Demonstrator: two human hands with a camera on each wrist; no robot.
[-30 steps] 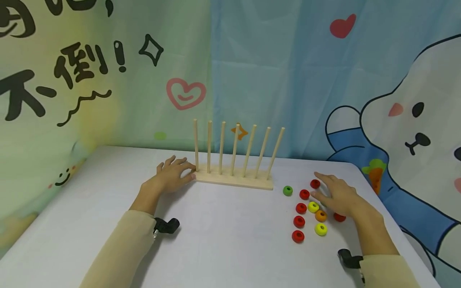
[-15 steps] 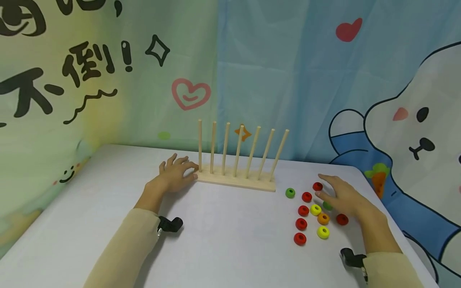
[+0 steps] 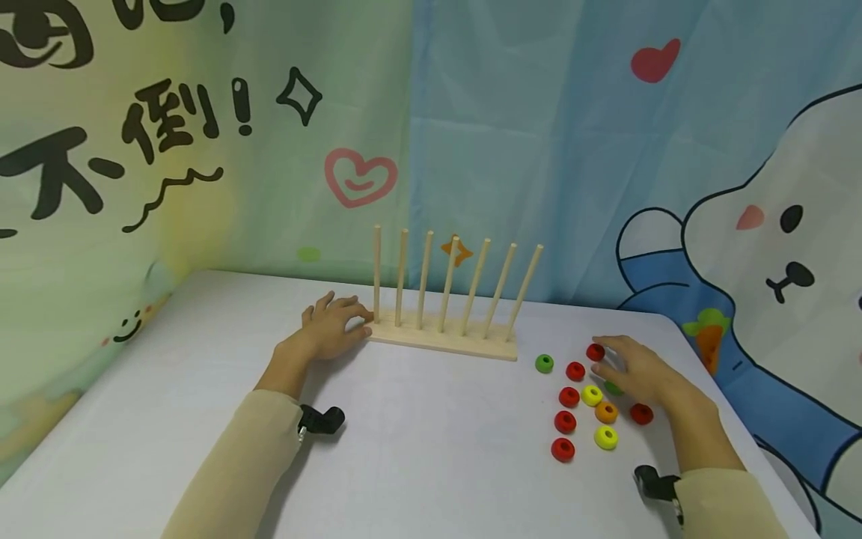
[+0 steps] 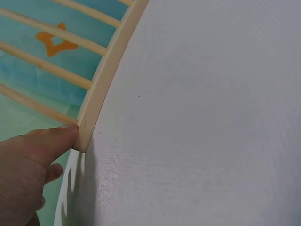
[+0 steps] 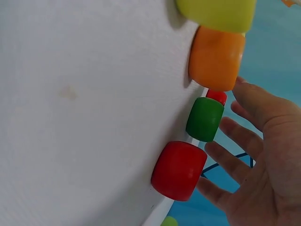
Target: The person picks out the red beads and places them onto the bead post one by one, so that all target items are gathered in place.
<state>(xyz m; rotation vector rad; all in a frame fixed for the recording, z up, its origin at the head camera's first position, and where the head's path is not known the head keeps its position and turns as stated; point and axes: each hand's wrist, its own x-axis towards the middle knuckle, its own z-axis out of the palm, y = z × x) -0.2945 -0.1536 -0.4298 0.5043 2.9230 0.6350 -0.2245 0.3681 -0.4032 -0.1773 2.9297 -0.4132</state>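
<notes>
A pale wooden stand (image 3: pixel 444 342) with a row of upright bare pegs is at the table's back middle. My left hand (image 3: pixel 330 329) holds the left end of its base between thumb and forefinger; in the left wrist view the thumb (image 4: pixel 51 143) presses at the base corner. My right hand (image 3: pixel 640 370) reaches over the beads at right, thumb and forefinger apart on either side of a red bead (image 3: pixel 595 352). A green bead (image 3: pixel 613 388) lies partly hidden under this hand. In the right wrist view its fingers are spread beside a green bead (image 5: pixel 205 119) and a red bead (image 5: pixel 178 170).
Several more beads lie on the white table (image 3: pixel 431 449): a green bead (image 3: pixel 544 364) nearest the stand, a column of red ones, two yellow ones and an orange bead (image 3: pixel 606 412). A printed cloth (image 3: pixel 525 150) hangs behind the table.
The right thumb and forefinger have come down closer around the far red bead. The left hand stays at the stand's end. The whole view has shifted slightly.
</notes>
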